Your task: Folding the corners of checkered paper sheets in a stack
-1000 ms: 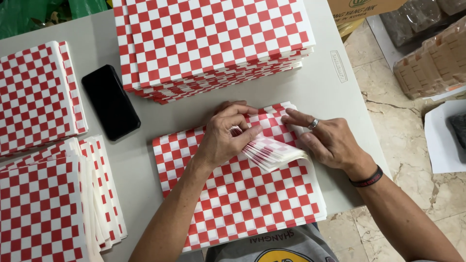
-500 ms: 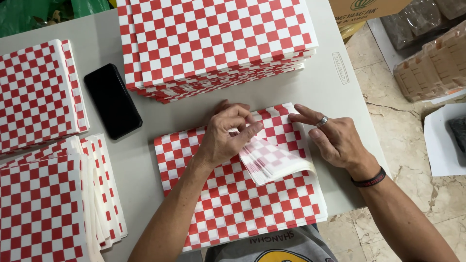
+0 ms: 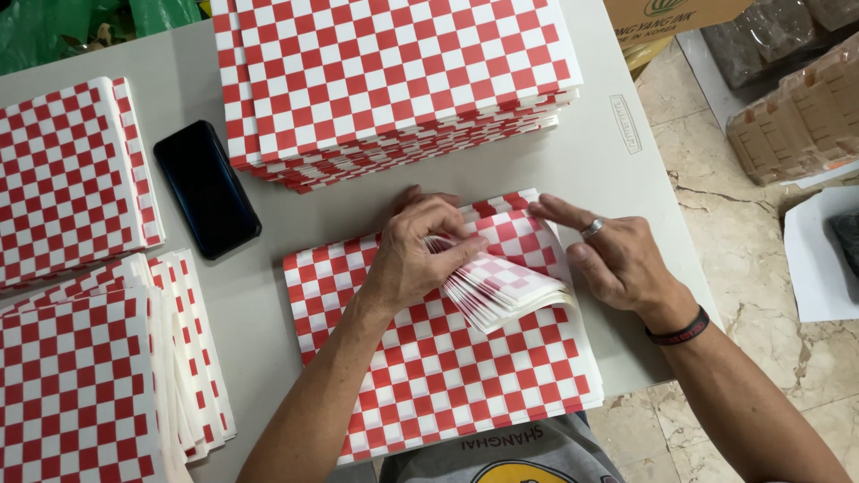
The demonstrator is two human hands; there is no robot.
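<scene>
A small stack of red-and-white checked paper sheets [image 3: 447,376] lies on the grey table [image 3: 295,215] in front of me. My left hand [image 3: 416,255] pinches the folded-back corners of several sheets [image 3: 506,291] near the stack's far right corner, holding them fanned up. My right hand [image 3: 617,259], with a ring and a dark wristband, hovers just right of the fan with fingers spread, fingertips by the lifted corner and holding nothing.
A tall pile of checked sheets [image 3: 394,80] stands behind. Two more piles sit left [image 3: 67,179] and at the front left [image 3: 89,385]. A black phone [image 3: 206,188] lies between them. Cardboard box [image 3: 680,13] and trays [image 3: 805,107] sit on the floor to the right.
The fan of lifted corners has grown and been pulled further back toward me. My right hand has drawn slightly away from the sheets to the right, its fingers opening.
</scene>
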